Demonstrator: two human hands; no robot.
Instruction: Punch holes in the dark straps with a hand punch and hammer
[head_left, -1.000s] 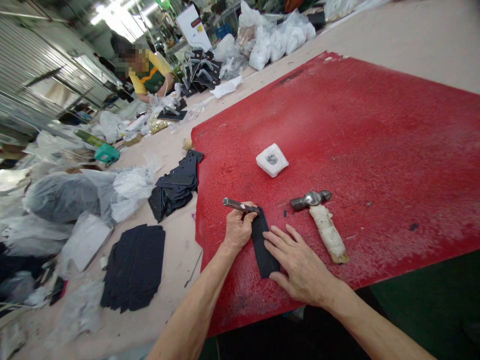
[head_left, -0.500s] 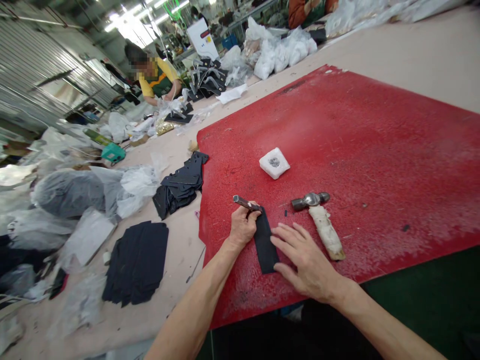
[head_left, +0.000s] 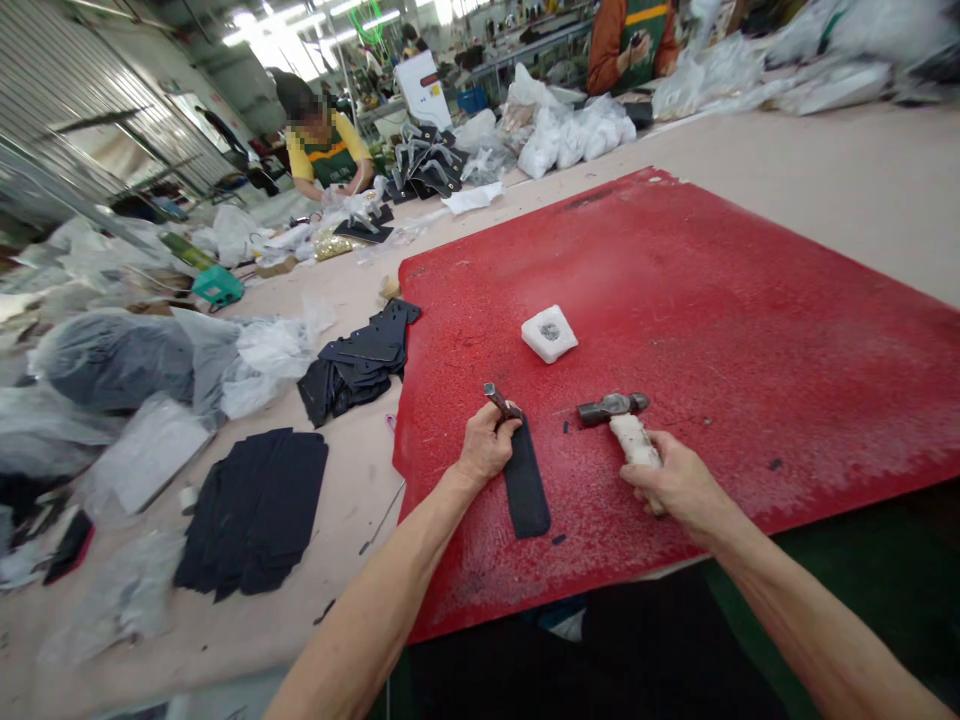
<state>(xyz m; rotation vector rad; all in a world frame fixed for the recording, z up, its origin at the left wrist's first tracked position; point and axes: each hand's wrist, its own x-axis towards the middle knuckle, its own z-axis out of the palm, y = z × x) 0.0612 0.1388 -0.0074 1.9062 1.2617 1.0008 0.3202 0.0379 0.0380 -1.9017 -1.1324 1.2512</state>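
Note:
My left hand (head_left: 486, 445) is closed round a metal punch (head_left: 498, 399), which stands tilted at the far end of a black strip (head_left: 528, 485). The strip lies flat on the red mat (head_left: 675, 270); the punch's lower tip is hidden by my fingers. To the right, my right hand (head_left: 675, 480) grips the pale wrapped handle of a ball-peen hammer (head_left: 615, 408). The hammer's steel head points left, close to the mat. Beyond both hands sits a white block (head_left: 550, 334) with a dark smudged patch on top.
Left of the mat lie a stack of black pieces (head_left: 255, 510) and a pile of dark cut parts (head_left: 360, 360). Plastic bags (head_left: 262, 370) crowd the table's left side. Across the table, a person in yellow sleeves (head_left: 330, 150) works; another in orange-brown sleeves (head_left: 630, 50) is farther right.
My right hand has left the black strip and taken hold of the hammer's handle. My left hand keeps the punch at the strip's far end. A small dark scrap now shows beside the strip's near end.

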